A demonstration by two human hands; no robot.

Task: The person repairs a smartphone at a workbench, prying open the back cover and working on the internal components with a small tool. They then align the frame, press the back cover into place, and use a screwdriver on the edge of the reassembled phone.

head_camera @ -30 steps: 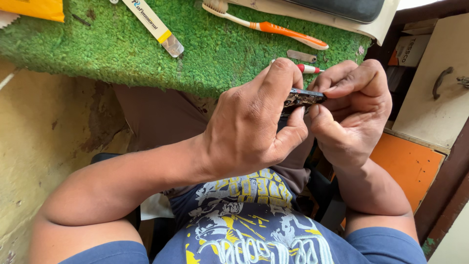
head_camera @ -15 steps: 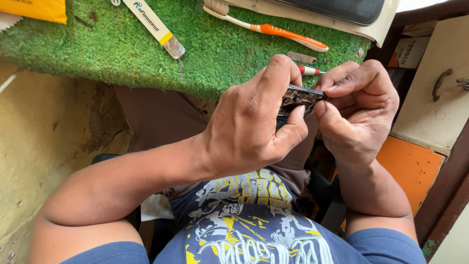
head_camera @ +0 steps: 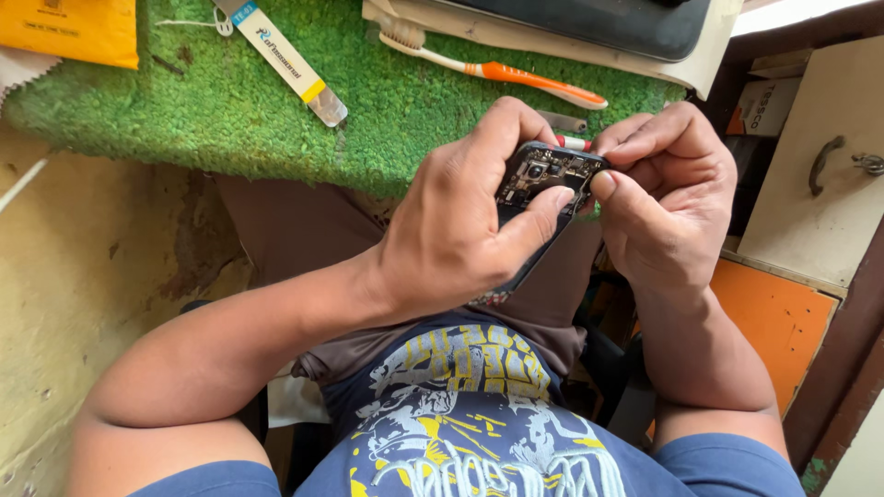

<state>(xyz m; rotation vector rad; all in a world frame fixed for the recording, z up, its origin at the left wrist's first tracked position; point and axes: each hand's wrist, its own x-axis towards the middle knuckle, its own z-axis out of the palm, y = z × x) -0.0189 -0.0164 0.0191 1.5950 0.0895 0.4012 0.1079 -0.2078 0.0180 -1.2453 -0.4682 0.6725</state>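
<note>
A person seated at a bench covered in green artificial turf (head_camera: 184, 101) works on one opened smartphone (head_camera: 545, 177), held above the lap just off the turf's near edge, its back cover off and circuitry exposed. The left hand (head_camera: 460, 230) is wrapped closed around the phone's body, thumb pressed beside the camera module. The right hand (head_camera: 668, 198) is curled nearly shut, fingertips (head_camera: 603, 184) pinching at the phone's top corner; whether they grip a small part or tool cannot be told. The work likely goes best with the left hand steady and the right using light, precise pressure. On the turf lie one orange-handled toothbrush (head_camera: 516, 72) near the far edge, one white-and-yellow flat tool (head_camera: 285, 60), and one yellow packet (head_camera: 69, 32) at the far-left corner.
</note>
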